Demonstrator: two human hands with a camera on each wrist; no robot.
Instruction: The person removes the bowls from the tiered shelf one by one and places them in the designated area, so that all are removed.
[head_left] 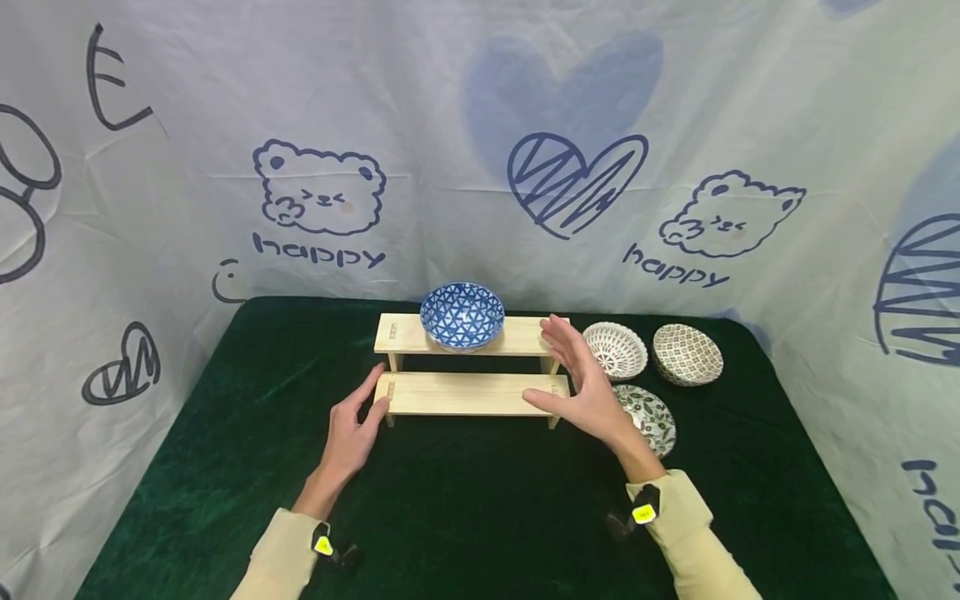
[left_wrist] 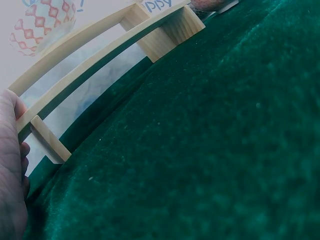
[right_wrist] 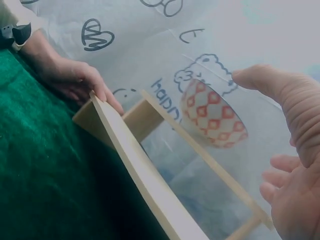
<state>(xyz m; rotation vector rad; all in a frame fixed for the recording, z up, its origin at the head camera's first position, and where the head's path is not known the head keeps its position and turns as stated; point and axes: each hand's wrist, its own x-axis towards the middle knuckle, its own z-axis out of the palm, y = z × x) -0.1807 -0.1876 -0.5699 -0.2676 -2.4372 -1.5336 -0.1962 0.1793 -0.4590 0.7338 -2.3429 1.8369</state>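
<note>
A light wooden two-step rack point(head_left: 468, 393) stands on green cloth. On its upper step sits a bowl point(head_left: 462, 315), blue with white lines inside; its outside point(right_wrist: 212, 115) shows red diamonds on white in the right wrist view. My left hand point(head_left: 352, 432) grips the left end of the lower step, thumb at the front corner and fingers toward the back. At the right end, my right hand point(head_left: 588, 392) is spread, its thumb over the lower step and its fingers raised beside the upper one. Nothing is between its fingers in the right wrist view.
Right of the rack are a white-and-dark patterned bowl point(head_left: 615, 350), a brown-patterned bowl point(head_left: 687, 355) and a leaf-patterned dish point(head_left: 651, 421), partly hidden by my right hand and forearm. A printed white curtain point(head_left: 450, 208) hangs behind the green-covered table point(head_left: 480, 517) and along its sides.
</note>
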